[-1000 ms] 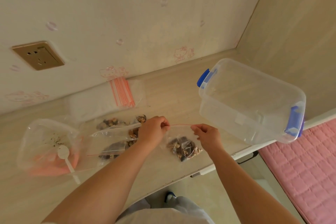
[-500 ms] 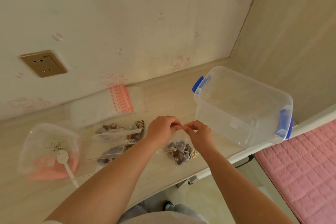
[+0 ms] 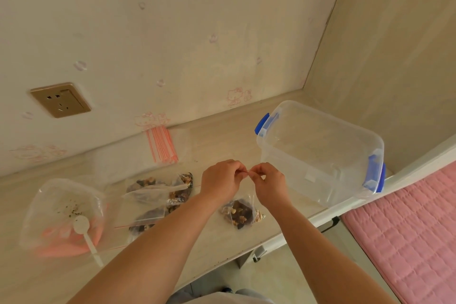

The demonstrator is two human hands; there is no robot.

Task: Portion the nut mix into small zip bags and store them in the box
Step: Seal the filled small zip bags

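A small zip bag of nut mix (image 3: 238, 215) hangs just above the tabletop. My left hand (image 3: 222, 177) and my right hand (image 3: 267, 182) meet at its top edge, fingertips pinched together on the red zip strip. Several filled small zip bags (image 3: 158, 195) lie to the left of my left forearm. A clear plastic box (image 3: 320, 155) with blue latches stands open to the right, with nothing visible inside. At far left lies a large, nearly empty bag (image 3: 56, 207) with crumbs, and a white plastic spoon (image 3: 85, 232) rests on it.
A stack of unused zip bags with red strips (image 3: 161, 144) lies against the wall. A wall socket (image 3: 60, 100) sits at upper left. The table's front edge (image 3: 283, 237) runs diagonally below my arms, with a pink quilted bed (image 3: 407, 237) at lower right.
My hands were apart, stretching the bag's zip strip between them. They have since come together at the middle of the strip and stay pinched there.
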